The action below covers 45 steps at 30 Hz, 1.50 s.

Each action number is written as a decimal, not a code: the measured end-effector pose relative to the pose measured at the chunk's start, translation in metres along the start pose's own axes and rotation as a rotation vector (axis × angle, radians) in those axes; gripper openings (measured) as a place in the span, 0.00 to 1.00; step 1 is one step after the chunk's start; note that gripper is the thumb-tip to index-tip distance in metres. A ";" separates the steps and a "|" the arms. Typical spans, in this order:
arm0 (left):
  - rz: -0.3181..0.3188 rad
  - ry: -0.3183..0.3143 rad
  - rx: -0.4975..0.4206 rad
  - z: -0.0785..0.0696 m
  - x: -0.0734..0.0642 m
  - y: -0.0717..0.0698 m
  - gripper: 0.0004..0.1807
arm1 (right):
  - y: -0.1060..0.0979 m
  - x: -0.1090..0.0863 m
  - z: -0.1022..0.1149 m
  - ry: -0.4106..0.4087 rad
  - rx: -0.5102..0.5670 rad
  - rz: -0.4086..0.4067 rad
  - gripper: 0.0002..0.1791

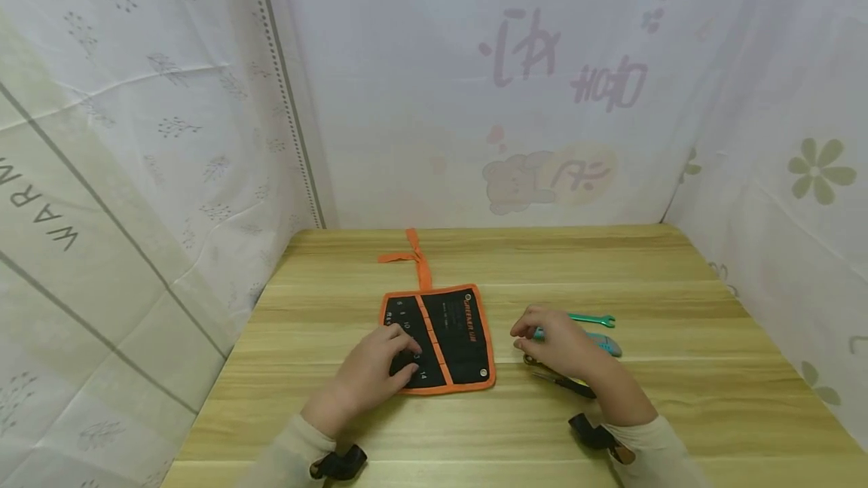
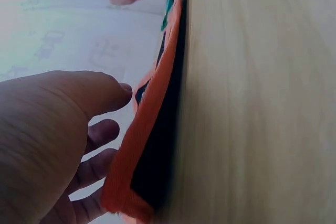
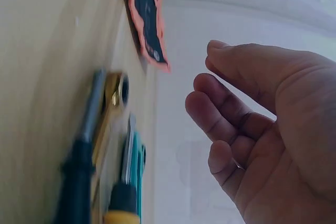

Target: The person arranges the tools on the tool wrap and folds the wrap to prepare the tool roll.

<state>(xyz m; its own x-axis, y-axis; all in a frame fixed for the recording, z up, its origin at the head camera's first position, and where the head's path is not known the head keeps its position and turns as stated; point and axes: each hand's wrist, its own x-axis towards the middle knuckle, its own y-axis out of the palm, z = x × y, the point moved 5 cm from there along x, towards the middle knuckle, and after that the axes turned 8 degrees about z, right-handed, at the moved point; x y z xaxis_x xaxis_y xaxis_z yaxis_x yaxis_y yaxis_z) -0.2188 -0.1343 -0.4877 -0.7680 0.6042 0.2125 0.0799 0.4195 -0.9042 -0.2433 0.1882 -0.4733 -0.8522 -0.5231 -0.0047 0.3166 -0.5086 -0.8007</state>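
Observation:
A black tool pouch (image 1: pixel 468 337) with orange trim lies unfolded on the table, size numbers printed along its left pockets. My left hand (image 1: pixel 369 367) is over its left part, fingers loosely bent; in the left wrist view the thumb is close to the orange edge (image 2: pixel 149 108). Nothing is in my right hand (image 1: pixel 559 341), which hovers over a group of tools with relaxed fingers. Around it are a green open-end wrench (image 1: pixel 593 320), a teal and grey utility knife (image 1: pixel 606 343), a black and yellow screwdriver (image 1: pixel 576 386) and a gold ring-end wrench (image 3: pixel 118 90). The right hand partly hides them in the head view.
An orange tie strap (image 1: pixel 423 273) stretches from the pouch toward the back of the wooden table (image 1: pixel 325 269). Printed curtains (image 1: pixel 407 96) hang behind the table and on both sides. Each wrist carries a black camera mount (image 1: pixel 341 464).

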 end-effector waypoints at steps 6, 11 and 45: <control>0.069 0.027 -0.032 -0.010 0.004 0.010 0.09 | -0.016 -0.002 -0.017 0.013 0.073 -0.033 0.07; 0.106 0.061 -0.063 -0.016 0.008 0.020 0.08 | -0.027 -0.004 -0.035 0.015 0.112 -0.085 0.07; 0.102 0.168 0.020 -0.028 0.010 0.037 0.07 | -0.065 -0.044 -0.152 0.257 0.132 -0.272 0.24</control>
<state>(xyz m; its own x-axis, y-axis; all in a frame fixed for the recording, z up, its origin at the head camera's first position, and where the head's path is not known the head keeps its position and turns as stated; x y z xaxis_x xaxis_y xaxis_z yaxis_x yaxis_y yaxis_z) -0.2055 -0.0933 -0.5087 -0.6393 0.7485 0.1765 0.1378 0.3373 -0.9313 -0.2894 0.3487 -0.5124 -0.9836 -0.1770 0.0339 0.1011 -0.6975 -0.7094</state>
